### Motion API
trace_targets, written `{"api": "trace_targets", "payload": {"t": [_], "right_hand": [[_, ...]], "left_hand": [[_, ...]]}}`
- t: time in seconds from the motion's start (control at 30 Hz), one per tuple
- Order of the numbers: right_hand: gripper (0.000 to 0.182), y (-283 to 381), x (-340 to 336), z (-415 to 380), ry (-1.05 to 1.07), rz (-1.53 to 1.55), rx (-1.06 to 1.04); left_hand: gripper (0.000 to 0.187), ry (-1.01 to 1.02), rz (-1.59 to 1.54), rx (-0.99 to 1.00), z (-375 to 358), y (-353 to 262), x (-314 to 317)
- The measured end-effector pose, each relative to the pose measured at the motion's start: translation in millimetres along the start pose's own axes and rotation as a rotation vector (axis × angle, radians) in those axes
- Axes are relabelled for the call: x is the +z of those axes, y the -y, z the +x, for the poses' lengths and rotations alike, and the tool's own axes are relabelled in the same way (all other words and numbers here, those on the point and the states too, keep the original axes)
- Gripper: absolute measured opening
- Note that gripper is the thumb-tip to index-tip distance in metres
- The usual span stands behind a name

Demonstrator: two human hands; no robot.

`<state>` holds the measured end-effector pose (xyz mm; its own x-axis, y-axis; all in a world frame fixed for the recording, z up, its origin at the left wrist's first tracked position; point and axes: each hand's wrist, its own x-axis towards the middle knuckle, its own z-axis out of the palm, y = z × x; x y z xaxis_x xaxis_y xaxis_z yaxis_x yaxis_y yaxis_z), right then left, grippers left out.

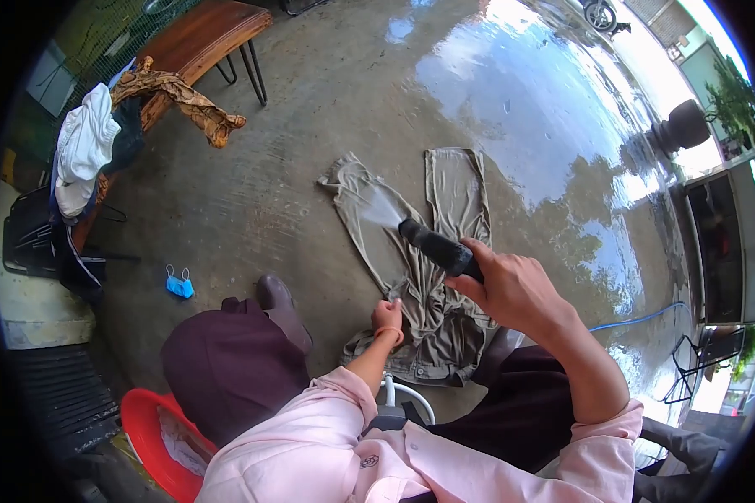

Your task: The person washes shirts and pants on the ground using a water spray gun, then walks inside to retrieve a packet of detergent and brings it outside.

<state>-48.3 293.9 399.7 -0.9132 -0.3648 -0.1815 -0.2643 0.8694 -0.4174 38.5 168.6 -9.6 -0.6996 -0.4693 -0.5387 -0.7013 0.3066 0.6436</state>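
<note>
My right hand [518, 289] is wrapped round a black spray nozzle [434, 246], which points away and to the left. A white fan of water comes from its tip onto one leg of the wet khaki trousers [457, 197]. They lie spread on the concrete floor, legs pointing away from me and the waist close to my knees. Lower down, my left hand [387, 315] is closed, pinching a fold of the trousers near the middle. A pink band circles that wrist.
A red basin [155, 444] with cloth inside stands at lower left. A blue face mask [179, 283] lies on the floor. Clothes [88, 142] hang by the wooden bench [197, 42]. Water pools on the right, where a blue hose [637, 320] runs.
</note>
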Motion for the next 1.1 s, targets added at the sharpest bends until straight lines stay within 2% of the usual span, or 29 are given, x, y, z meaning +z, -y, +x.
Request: {"api": "trace_targets", "payload": {"t": [0.03, 0.07, 0.13, 0.17, 0.23, 0.3, 0.33, 0.37, 0.4, 0.47, 0.53, 0.57, 0.6, 0.63, 0.67, 0.7, 0.77, 0.83, 0.87, 0.93, 1.0, 1.1], "right_hand": [[0.044, -1.2, -4.6, -1.6, 0.091, -0.044, 0.024], [0.043, -2.6, -7.9, -2.4, 0.182, -0.088, 0.048], [0.043, -6.4, -12.2, -1.4, 0.258, -0.119, 0.074], [0.043, -8.2, -13.6, 0.2, 0.326, -0.148, 0.098], [0.044, -9.9, -10.4, 4.8, 0.258, -0.115, 0.108], [0.045, -13.3, -3.0, 9.0, 0.189, -0.078, 0.116], [0.045, -15.8, 2.5, 10.2, 0.098, -0.034, 0.085], [0.046, -17.5, 5.8, 11.9, 0.008, 0.01, 0.053], [0.046, -16.1, 3.3, 14.2, 0.012, 0.009, 0.051], [0.048, -9.3, -7.9, 18.1, 0.24, -0.03, 0.064], [0.048, -3.6, -12.8, 19.6, 0.242, -0.037, 0.061], [0.049, -2.7, -14.0, 20.4, 0.236, -0.041, 0.061], [0.049, -3.7, -13.6, 20.9, 0.235, -0.043, 0.06], [0.049, -4.6, -12.3, 20.6, 0.129, -0.023, 0.047], [0.05, -5.6, -10.9, 20.0, 0.023, -0.002, 0.035], [0.05, -6.0, -12.0, 20.2, 0.025, 0.002, 0.04], [0.047, -6.0, -17.1, 20.2, 0.054, -0.07, 0.065], [0.046, -9.5, -14.3, 20.9, 0.101, -0.075, 0.091], [0.044, -12.0, -12.2, 21.4, 0.147, -0.081, 0.119], [0.042, -15.9, -6.8, 24.3, 0.176, -0.089, 0.117], [0.04, -19.2, -0.1, 28.0, 0.206, -0.092, 0.113], [0.048, -20.7, 10.2, 35.6, 0.182, -0.043, 0.102]], "left_hand": [[0.026, -0.106, -0.067, 0.072, 20.9, 10.2, 6.6], [0.026, -0.052, -0.185, 0.02, 43.2, 14.4, 9.4], [0.036, -0.232, -0.076, 0.103, 88.7, 30.8, 25.7], [0.039, -0.236, -0.057, 0.073, 95.9, 18.6, 21.4], [0.048, -0.238, -0.011, 0.065, 101.3, -8.2, 13.6], [0.052, -0.149, -0.117, -0.003, 106.5, -27.1, 16.0], [0.055, -0.228, -0.076, 0.03, 106.9, -35.3, 21.1], [0.055, -0.226, -0.075, 0.026, 109.7, -39.6, 24.6], [0.055, -0.267, -0.111, -0.012, 115.9, -40.7, 31.0], [0.049, -0.291, -0.188, -0.131, 128.4, -41.3, 40.1], [0.044, -0.286, -0.348, -0.186, 135.2, -45.8, 41.1], [0.042, -0.325, -0.452, -0.14, 139.4, -49.8, 42.1], [0.042, -0.37, -0.511, 0.0, 129.0, -66.8, 34.6], [0.044, -0.413, -0.565, 0.141, 115.5, -84.5, 27.6], [0.048, -0.469, -0.351, 0.304, 113.6, -86.4, 32.6], [0.047, -0.404, -0.228, 0.414, 96.1, -104.1, 22.1], [0.047, -0.13, -0.189, 0.554, 84.0, -112.6, 23.2], [0.047, 0.07, 0.217, 0.564, 96.1, -76.8, 65.9], [0.051, 0.366, 0.558, 0.482, 83.8, -84.4, 56.2], [0.054, 0.29, 0.616, 0.574, 60.6, -79.6, 46.7], [0.057, 0.331, 0.656, 0.54, 51.7, -80.5, 43.9], [0.059, 0.355, 0.71, 0.573, 45.2, -78.4, 40.3]]}}
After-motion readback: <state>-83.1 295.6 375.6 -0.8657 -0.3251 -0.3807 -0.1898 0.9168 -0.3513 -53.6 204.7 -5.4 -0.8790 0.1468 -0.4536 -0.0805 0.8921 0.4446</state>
